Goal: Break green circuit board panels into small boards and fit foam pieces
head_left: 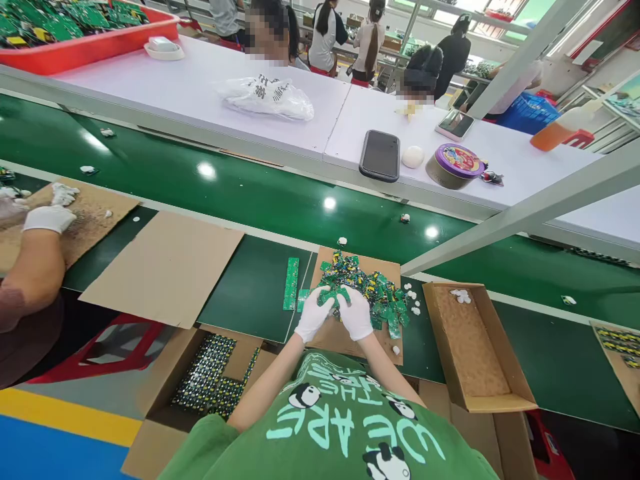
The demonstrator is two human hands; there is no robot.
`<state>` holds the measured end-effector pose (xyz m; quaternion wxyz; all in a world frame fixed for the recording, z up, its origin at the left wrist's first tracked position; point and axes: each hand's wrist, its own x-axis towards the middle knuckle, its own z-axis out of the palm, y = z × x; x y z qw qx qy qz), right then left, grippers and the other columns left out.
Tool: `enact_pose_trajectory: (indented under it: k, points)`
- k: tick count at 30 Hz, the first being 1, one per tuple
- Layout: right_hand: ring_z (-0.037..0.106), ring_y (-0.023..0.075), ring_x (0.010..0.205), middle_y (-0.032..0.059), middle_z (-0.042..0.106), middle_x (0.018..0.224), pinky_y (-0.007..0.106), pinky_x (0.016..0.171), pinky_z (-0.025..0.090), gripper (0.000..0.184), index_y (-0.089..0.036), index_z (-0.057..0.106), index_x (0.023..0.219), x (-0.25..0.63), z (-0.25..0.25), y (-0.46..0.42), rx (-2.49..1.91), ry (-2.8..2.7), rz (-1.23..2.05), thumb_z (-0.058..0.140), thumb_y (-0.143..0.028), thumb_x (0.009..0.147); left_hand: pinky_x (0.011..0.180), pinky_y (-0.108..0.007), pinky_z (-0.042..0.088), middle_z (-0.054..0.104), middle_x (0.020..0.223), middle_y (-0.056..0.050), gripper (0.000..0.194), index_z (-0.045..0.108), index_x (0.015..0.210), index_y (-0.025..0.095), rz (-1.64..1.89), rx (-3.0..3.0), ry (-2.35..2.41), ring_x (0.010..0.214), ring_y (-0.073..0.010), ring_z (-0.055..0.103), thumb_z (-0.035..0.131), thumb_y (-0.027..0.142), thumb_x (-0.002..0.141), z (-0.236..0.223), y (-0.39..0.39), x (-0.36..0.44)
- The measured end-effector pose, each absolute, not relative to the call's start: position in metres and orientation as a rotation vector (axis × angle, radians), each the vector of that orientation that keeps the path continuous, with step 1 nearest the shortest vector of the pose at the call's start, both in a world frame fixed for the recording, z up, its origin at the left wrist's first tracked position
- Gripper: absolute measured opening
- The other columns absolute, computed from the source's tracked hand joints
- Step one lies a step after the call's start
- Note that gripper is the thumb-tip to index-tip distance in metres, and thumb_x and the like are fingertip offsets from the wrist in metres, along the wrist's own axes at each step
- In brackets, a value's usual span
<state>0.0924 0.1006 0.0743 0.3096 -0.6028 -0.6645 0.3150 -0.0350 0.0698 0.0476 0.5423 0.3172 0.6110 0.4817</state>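
Note:
Both my hands wear white gloves and meet over a cardboard sheet on the green bench. My left hand [315,313] and my right hand [355,313] grip a green circuit board [334,294] between them, fingers closed on its two ends. Just beyond them lies a heap of small circuit boards [370,283] with yellow and dark parts. To the left of my left hand rests a long green board strip [291,284], with a smaller green board [303,300] beside it. Several white round bits [413,295] are scattered right of the heap.
A shallow cardboard box [475,340] stands on the right, and a carton of boards [210,373] sits low at left. A co-worker's gloved hand [49,219] is far left. Behind the green conveyor [260,183], a white shelf holds a phone [380,155] and a round tin [456,165].

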Motion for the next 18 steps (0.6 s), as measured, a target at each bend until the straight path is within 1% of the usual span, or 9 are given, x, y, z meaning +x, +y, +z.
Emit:
enact_pose_trajectory:
  k: [2, 6, 10, 12, 15, 17, 18]
  points:
    - [0.065, 0.0279, 0.098, 0.0159, 0.07, 0.107, 0.044, 0.093, 0.051, 0.037, -0.014, 0.07, 0.108, 0.092, 0.077, 0.101, -1.579, -1.788, 0.796, 0.05, -0.035, 0.085, 0.075, -0.034, 0.054, 0.067, 0.105, -0.009, 0.04, 0.06, 0.114, 0.019, 1.159, 0.776, 1.467, 0.084, -0.0211, 0.065, 0.067, 0.031, 0.076, 0.047, 0.07, -0.035]
    - [0.066, 0.0263, 0.094, 0.0134, 0.071, 0.104, 0.043, 0.092, 0.051, 0.033, -0.017, 0.07, 0.108, 0.091, 0.081, 0.102, -1.564, -1.825, 0.743, 0.052, -0.032, 0.085, 0.086, -0.036, 0.051, 0.065, 0.114, -0.01, 0.036, 0.062, 0.11, 0.019, 1.187, 0.812, 1.488, 0.101, -0.024, 0.063, 0.067, 0.028, 0.076, 0.048, 0.071, -0.038]
    - [0.066, 0.0259, 0.095, 0.013, 0.071, 0.106, 0.042, 0.091, 0.051, 0.033, -0.018, 0.069, 0.11, 0.088, 0.083, 0.098, -1.554, -1.831, 0.716, 0.051, -0.032, 0.087, 0.09, -0.036, 0.049, 0.064, 0.118, -0.01, 0.036, 0.062, 0.109, 0.02, 1.204, 0.826, 1.51, 0.108, -0.0251, 0.06, 0.068, 0.028, 0.075, 0.051, 0.07, -0.039]
    - [0.065, 0.0253, 0.098, 0.0119, 0.07, 0.107, 0.041, 0.093, 0.051, 0.032, -0.019, 0.07, 0.109, 0.087, 0.083, 0.095, -1.536, -1.838, 0.722, 0.05, -0.03, 0.087, 0.087, -0.036, 0.05, 0.065, 0.114, -0.01, 0.035, 0.062, 0.108, 0.02, 1.2, 0.82, 1.519, 0.104, -0.025, 0.061, 0.068, 0.03, 0.075, 0.051, 0.067, -0.037]
    - [0.065, 0.0242, 0.097, 0.0108, 0.07, 0.107, 0.041, 0.093, 0.051, 0.031, -0.021, 0.07, 0.109, 0.09, 0.082, 0.098, -1.551, -1.812, 0.729, 0.05, -0.03, 0.087, 0.076, -0.034, 0.052, 0.067, 0.103, -0.009, 0.037, 0.061, 0.109, 0.02, 1.171, 0.795, 1.534, 0.091, -0.0235, 0.065, 0.068, 0.035, 0.076, 0.05, 0.063, -0.031]
    - [0.065, 0.025, 0.097, 0.013, 0.069, 0.109, 0.043, 0.093, 0.05, 0.035, -0.018, 0.068, 0.113, 0.094, 0.081, 0.107, -1.609, -1.756, 0.725, 0.049, -0.033, 0.088, 0.069, -0.032, 0.051, 0.068, 0.092, -0.008, 0.041, 0.058, 0.112, 0.02, 1.139, 0.772, 1.547, 0.079, -0.0215, 0.066, 0.067, 0.041, 0.078, 0.048, 0.066, -0.028]
    - [0.064, 0.0261, 0.1, 0.0144, 0.068, 0.113, 0.044, 0.095, 0.05, 0.038, -0.016, 0.066, 0.117, 0.096, 0.08, 0.114, -1.635, -1.731, 0.729, 0.049, -0.035, 0.088, 0.066, -0.031, 0.05, 0.068, 0.088, -0.007, 0.044, 0.057, 0.114, 0.02, 1.118, 0.761, 1.55, 0.074, -0.0206, 0.065, 0.066, 0.044, 0.079, 0.047, 0.069, -0.028]
